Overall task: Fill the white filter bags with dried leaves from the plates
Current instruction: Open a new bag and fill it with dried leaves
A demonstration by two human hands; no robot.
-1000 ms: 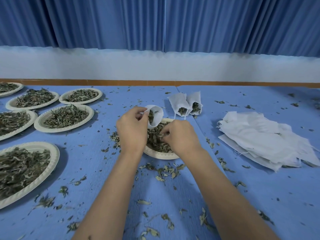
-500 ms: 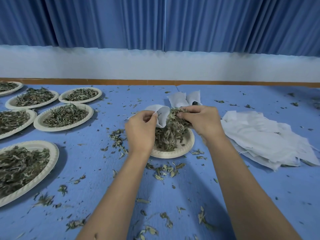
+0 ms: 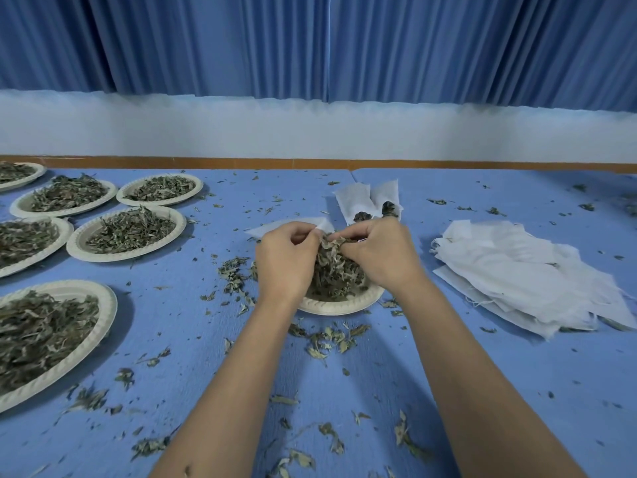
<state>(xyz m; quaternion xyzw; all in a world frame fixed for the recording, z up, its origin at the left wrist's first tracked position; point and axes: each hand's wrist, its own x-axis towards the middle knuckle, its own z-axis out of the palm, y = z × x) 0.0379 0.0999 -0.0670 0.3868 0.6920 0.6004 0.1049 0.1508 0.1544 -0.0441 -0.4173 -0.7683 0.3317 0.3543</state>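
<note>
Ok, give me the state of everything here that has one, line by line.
filter bag, held by its edge, mostly hidden
left grip, pinching the filter bag
right grip, curled round dried leaves
plate, holding leaves, partly hidden by both grips
two bags behind, open-mouthed, leaves inside
bag stack, flat and unfilled
side plates, heaped with leaves
table, strewn with loose leaves

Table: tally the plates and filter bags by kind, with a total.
Plates: 7
Filled bags: 2
Bag in left hand: 1
Empty-bag pile: 1, sheets uncountable
Total: 11, counting the pile as 1
</note>
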